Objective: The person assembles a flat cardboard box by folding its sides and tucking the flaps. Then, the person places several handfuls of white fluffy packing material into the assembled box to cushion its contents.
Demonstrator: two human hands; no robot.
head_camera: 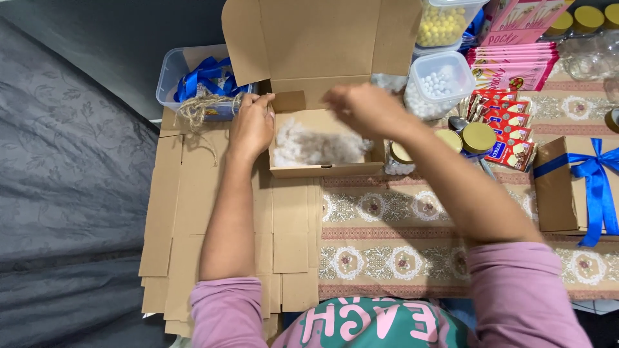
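Observation:
An open brown cardboard box [303, 171] stands in front of me with its lid up, and white shredded filler [316, 147] covers its floor. My left hand [251, 125] grips the box's left wall near the corner flap. Over the box's right side my right hand [362, 106] hovers, blurred by motion, fingers curled; whether it holds filler I cannot tell.
Flat cardboard blanks [193, 232] lie under my left arm. A clear tub of blue ribbon and twine [200, 84] sits at the left. To the right are tubs of white [438, 84] and yellow [445, 22] beads, gold-lidded jars [478, 136], snack packs [509, 132], and a ribbon-tied box [577, 187].

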